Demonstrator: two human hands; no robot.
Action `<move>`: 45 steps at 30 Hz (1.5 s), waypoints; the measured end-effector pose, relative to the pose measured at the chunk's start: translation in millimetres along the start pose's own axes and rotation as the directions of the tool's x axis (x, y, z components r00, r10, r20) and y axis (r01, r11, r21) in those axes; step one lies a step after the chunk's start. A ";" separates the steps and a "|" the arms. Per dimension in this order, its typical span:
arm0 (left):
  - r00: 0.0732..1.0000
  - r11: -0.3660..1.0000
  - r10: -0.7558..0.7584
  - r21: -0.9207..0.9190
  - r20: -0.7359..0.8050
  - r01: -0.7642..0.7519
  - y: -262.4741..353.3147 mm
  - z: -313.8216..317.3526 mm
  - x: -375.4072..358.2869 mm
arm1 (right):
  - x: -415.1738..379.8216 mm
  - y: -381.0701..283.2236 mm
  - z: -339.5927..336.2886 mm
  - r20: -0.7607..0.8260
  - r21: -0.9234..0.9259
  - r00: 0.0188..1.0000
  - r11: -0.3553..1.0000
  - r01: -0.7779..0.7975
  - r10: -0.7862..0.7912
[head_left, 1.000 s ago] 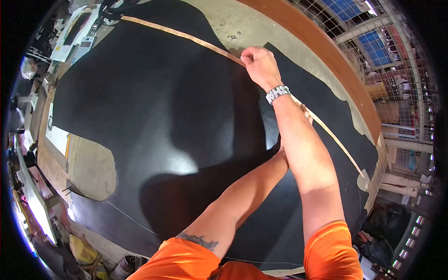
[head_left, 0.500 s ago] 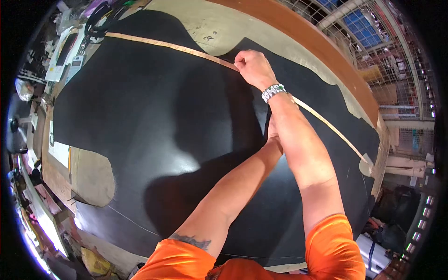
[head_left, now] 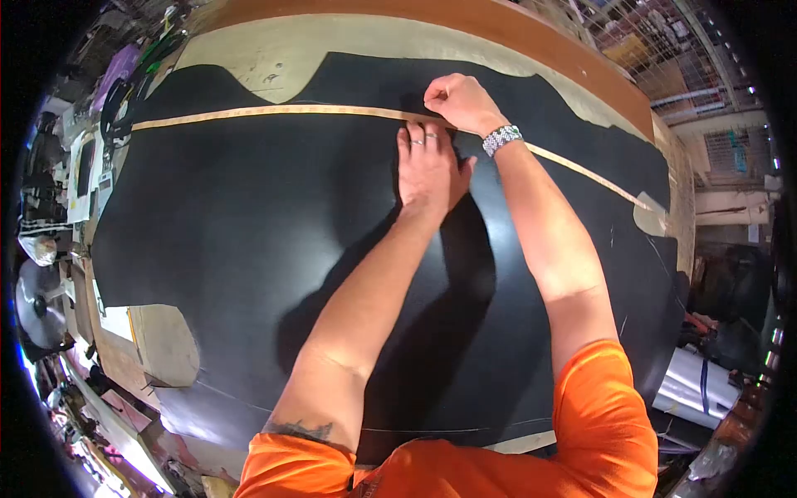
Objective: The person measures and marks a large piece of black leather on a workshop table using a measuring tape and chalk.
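Observation:
A large black hide, seemingly leather, lies spread over the table. Across its far part runs a long, pale yellow ruler with markings along it. My left hand lies flat on the hide with spread fingers, the fingertips at the ruler's near edge; a ring shows on one finger. Just right of it, my right hand is closed in a pinch over the ruler, a beaded bracelet on its wrist. Whatever the right fingers hold, if anything, is hidden. Faint pale lines mark the hide's near and right parts.
The pale tabletop shows past the hide's wavy far edge, with a brown border behind it. A wire mesh rack stands at the far right. A silver roll is at the lower right. A fan and clutter line the left side.
My left hand has come out from under the right forearm and now lies flat beside the ruler. My view has shifted and turned; the right hand stays closed at the ruler.

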State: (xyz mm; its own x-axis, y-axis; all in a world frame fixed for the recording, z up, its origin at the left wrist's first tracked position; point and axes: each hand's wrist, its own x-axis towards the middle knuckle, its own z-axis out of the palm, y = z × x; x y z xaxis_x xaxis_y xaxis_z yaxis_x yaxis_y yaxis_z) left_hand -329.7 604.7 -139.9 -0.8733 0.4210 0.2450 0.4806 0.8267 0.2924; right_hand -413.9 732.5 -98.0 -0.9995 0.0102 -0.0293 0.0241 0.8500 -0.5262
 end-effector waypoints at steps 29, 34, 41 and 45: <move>1.000 0.984 -0.025 0.174 -0.014 0.028 19.7 -2.8 1.1 | -157.2 203.3 -75.1 -0.388 -0.070 0.921 0.995 -0.075 0.042; 0.997 0.971 -0.069 0.229 0.022 0.062 19.0 2.2 0.9 | -184.2 247.9 -95.2 -0.451 -0.071 0.892 0.995 -0.064 0.025; 0.998 0.974 -0.049 0.220 -0.032 0.055 15.4 7.7 -0.3 | -230.7 303.8 -135.7 -0.520 -0.103 0.847 0.977 -0.185 0.106; 0.999 0.980 -0.043 0.191 -0.028 0.048 12.2 9.1 0.6 | -259.0 354.1 -158.7 -0.558 -0.155 0.822 0.960 -0.235 0.111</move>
State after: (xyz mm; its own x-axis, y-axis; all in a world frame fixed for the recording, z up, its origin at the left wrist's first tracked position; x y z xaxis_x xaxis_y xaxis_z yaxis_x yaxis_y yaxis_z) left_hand -325.1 618.4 -144.6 -0.8908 0.3745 0.2575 0.4144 0.9019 0.1221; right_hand -149.5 1114.4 -141.9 -0.8303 0.3966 0.3915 0.2546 0.8949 -0.3665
